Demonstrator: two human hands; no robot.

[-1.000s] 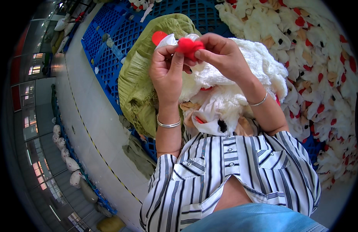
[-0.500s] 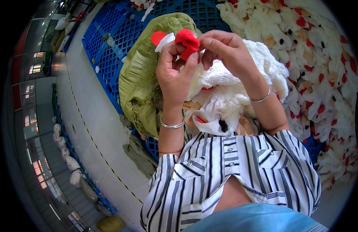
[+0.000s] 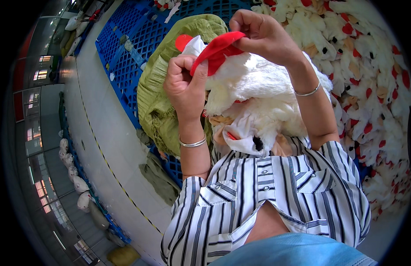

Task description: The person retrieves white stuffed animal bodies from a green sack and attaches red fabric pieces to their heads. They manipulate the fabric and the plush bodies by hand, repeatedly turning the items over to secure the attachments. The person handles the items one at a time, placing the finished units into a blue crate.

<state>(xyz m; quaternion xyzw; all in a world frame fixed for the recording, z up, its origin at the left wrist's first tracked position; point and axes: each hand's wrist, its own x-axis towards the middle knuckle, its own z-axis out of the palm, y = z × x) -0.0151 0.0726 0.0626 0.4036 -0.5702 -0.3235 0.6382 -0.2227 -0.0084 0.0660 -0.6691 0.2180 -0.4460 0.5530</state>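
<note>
A red fabric piece [image 3: 219,49] is stretched between my two hands. My left hand [image 3: 185,82] pinches its lower left end between thumb and fingers. Up at its right end, my right hand [image 3: 265,37] grips the edge with closed fingers. Behind my left hand, a bit of white cloth [image 3: 195,46] and a red rounded piece [image 3: 183,42] stick out. Below lies a heap of white plush fabric [image 3: 267,88] on my lap, with a white cloth part [image 3: 245,135] bearing a black patch near my shirt.
A green woven sack [image 3: 159,88] slumps at the left of the plush, over blue plastic pallets [image 3: 119,48]. Many white plush skins with red parts [image 3: 369,88] pile up on the right. A striped line [image 3: 110,164] crosses the floor at left; white bundles [image 3: 81,184] line its far side.
My hands have moved apart, the right one up and to the right, the left one slightly left. The red fabric, bunched up before, is now drawn out long between them.
</note>
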